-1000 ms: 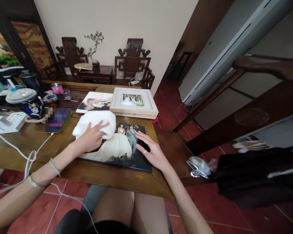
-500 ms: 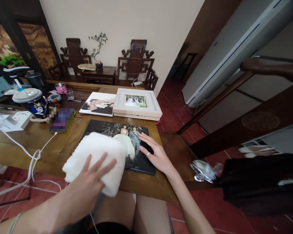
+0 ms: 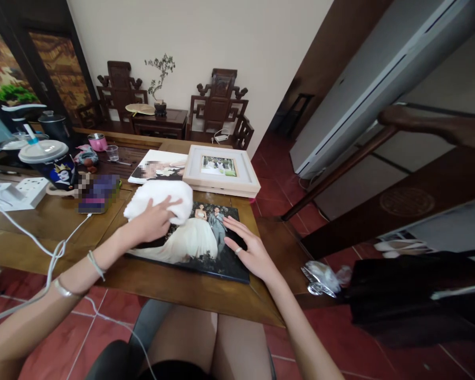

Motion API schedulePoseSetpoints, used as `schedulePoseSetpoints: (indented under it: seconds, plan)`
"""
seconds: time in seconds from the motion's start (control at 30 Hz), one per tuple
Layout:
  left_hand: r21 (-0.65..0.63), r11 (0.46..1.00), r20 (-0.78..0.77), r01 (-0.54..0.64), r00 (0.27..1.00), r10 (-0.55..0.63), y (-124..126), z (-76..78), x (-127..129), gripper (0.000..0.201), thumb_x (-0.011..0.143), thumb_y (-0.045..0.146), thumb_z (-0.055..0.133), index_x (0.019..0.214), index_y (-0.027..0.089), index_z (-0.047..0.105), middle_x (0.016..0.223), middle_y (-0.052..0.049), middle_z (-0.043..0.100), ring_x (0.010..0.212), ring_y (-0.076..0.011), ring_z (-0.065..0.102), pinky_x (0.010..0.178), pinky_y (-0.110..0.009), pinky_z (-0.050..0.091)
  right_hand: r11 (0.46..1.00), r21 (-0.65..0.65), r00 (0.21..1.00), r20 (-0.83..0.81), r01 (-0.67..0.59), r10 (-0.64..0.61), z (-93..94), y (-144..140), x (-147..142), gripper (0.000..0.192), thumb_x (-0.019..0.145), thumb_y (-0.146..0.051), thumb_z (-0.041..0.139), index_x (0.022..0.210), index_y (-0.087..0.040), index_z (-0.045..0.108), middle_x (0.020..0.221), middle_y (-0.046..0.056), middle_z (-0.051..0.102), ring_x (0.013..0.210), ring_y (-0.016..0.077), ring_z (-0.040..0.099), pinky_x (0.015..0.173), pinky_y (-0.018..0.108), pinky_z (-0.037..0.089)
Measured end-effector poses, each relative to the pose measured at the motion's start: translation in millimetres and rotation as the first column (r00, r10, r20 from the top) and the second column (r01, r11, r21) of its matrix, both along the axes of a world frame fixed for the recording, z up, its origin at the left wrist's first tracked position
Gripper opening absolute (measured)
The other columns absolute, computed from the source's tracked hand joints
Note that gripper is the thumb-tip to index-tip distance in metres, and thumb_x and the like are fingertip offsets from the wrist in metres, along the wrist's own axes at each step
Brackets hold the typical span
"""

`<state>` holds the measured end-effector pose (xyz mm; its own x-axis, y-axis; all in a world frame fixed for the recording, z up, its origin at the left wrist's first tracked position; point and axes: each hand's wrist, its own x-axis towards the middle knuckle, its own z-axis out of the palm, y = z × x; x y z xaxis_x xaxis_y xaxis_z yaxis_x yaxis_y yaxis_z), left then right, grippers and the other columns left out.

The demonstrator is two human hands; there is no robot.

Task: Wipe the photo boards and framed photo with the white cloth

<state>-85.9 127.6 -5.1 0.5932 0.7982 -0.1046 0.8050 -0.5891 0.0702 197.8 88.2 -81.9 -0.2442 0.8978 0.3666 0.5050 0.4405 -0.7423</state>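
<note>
On the near table (image 3: 63, 227), your left hand (image 3: 152, 221) presses a white cloth (image 3: 160, 199) onto the far left corner of the photo panel (image 3: 190, 240), fingers spread over it. Your right hand (image 3: 247, 248) lies flat on the panel's right edge, fingers apart. A framed photo (image 3: 220, 169) sits just beyond.
</note>
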Motion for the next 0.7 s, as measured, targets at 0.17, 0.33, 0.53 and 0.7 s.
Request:
schedulePoseSetpoints:
  seconds: [0.17,0.33,0.53,0.7]
  plan:
    - [0.031,0.995,0.039,-0.095,0.995,0.094,24,-10.6,-39,0.042,0.086,0.009,0.03,0.113,0.014,0.062,0.155,-0.008,0.025,0.144,-0.03,0.015,0.111,-0.061,0.02,1.0,0.008,1.0,-0.003,-0.003,0.003,0.5,0,0,0.039,0.089,-0.04,0.055,0.127,-0.028,0.058,0.137,0.007,0.054,0.133,0.0256,0.042,0.111,0.053,0.032]
    - [0.041,0.996,0.084,-0.076,0.994,0.072,-25,-7.3,-61,0.037,0.084,0.007,0.03,0.093,0.014,0.066,0.157,-0.003,0.019,0.146,-0.0276,0.01,0.114,-0.058,0.019,1.0,0.01,1.0,0.007,-0.001,0.001,1.2,0,-1,0.039,0.09,-0.038,0.054,0.127,-0.027,0.058,0.137,0.008,0.054,0.134,0.0244,0.042,0.112,0.052,0.032]
    - [-0.022,0.999,0.087,-0.036,0.996,0.038,-112,-5.8,-69,0.034,0.08,0.002,0.035,0.068,0.017,0.064,0.156,0.004,0.02,0.146,-0.0254,0.006,0.117,-0.055,0.013,1.0,0.009,1.0,0.018,-0.005,0.005,0.2,-1,-1,0.039,0.09,-0.039,0.054,0.128,-0.028,0.057,0.138,0.007,0.054,0.134,0.0252,0.042,0.112,0.052,0.032]
    - [-0.074,0.997,0.118,0.037,0.993,-0.028,-146,-15.4,-61,0.024,0.072,0.004,0.05,0.063,0.021,0.065,0.155,0.008,0.023,0.146,-0.0275,0.009,0.117,-0.053,0.015,1.0,0.011,0.999,0.032,-0.005,0.005,-1.8,-1,0,0.039,0.091,-0.039,0.053,0.128,-0.027,0.058,0.138,0.007,0.053,0.134,0.0253,0.042,0.112,0.051,0.032]
